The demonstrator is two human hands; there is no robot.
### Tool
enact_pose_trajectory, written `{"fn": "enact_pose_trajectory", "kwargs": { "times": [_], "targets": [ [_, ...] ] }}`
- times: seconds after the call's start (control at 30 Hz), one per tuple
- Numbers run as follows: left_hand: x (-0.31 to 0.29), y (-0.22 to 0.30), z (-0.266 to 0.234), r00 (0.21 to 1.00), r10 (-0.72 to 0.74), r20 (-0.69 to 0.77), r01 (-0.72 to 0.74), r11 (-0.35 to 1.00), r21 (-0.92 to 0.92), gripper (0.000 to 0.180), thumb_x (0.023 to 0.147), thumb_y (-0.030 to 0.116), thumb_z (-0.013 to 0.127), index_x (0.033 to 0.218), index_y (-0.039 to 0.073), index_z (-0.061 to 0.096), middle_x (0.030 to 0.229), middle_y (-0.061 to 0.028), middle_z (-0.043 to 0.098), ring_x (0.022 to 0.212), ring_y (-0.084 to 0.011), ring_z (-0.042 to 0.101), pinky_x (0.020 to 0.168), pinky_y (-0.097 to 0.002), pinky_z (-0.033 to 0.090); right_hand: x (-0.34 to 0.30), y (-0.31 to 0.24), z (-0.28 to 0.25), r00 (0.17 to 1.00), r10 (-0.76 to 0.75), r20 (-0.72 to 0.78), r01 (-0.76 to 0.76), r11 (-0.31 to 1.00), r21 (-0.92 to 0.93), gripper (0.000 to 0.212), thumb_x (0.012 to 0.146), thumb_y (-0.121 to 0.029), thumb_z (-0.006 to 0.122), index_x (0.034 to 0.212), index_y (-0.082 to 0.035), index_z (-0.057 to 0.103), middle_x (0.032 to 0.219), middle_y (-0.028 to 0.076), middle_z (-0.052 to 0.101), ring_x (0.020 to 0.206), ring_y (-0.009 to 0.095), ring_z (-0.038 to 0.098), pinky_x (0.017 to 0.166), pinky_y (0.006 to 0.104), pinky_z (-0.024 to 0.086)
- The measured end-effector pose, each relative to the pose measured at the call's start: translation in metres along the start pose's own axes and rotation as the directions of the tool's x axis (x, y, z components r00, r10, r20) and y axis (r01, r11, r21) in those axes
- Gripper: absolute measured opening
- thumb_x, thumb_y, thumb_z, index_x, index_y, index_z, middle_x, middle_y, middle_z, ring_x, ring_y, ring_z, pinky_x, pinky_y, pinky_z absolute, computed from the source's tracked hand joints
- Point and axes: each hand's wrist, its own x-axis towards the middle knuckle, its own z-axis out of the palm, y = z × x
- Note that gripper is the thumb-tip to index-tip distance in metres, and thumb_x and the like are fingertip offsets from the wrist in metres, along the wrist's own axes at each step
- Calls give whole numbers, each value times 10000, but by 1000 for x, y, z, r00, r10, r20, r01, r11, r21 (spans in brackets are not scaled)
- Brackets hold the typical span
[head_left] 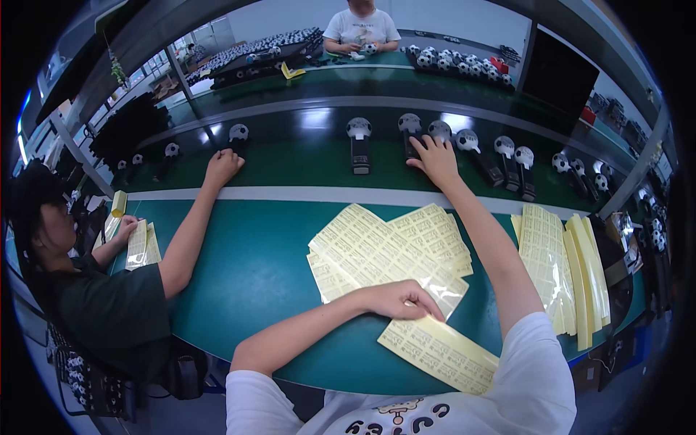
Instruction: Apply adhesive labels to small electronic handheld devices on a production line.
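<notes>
My left hand [403, 299] pinches the upper edge of a strip of yellow label sheet [441, 355], which lies slanted at the near edge of the table. Beyond the table, my right hand [436, 161] is stretched out over the dark green belt with its fingers apart. Its fingertips are at two football-topped items with black handles; one ball top [409, 122] shows beyond the fingers, and the other ball top [439, 130] is partly covered by them. Whether the fingers touch the handles I cannot tell. More label sheets [377, 250] lie fanned out between my hands.
More football-topped items [359, 145] lie along the belt [290, 152]. Label sheets [544, 254] are stacked on the right of the green table [239, 268]. At left, a co-worker's hand [223, 168] reaches the belt beside a ball-topped item [238, 133]. Another person [361, 30] works opposite.
</notes>
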Motion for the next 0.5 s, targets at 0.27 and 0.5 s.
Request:
{"fn": "enact_pose_trajectory", "kwargs": {
  "times": [0.27,0.5],
  "targets": [
    [-13,16,-11,996,-73,-42,70,996,-57,252,825,32,492,1044,2,614,1018,-89,634,961,-140,575,879,-273,429,-46,-34,-110,890,-372,265,38,639,768,387,771,-236,616,1115,-71,552,1194,137,482,1119,300,433,932,412,355],
    [-28,19,-49,960,-110,-257,140,985,102,218,805,53,501,971,19,638,922,-56,644,821,-109,572,782,-240,432,-115,-34,-143,819,-441,368,74,716,694,490,809,-397,572,1183,-85,519,1331,147,387,1262,314,320,1039,439,255]
  ]
}}
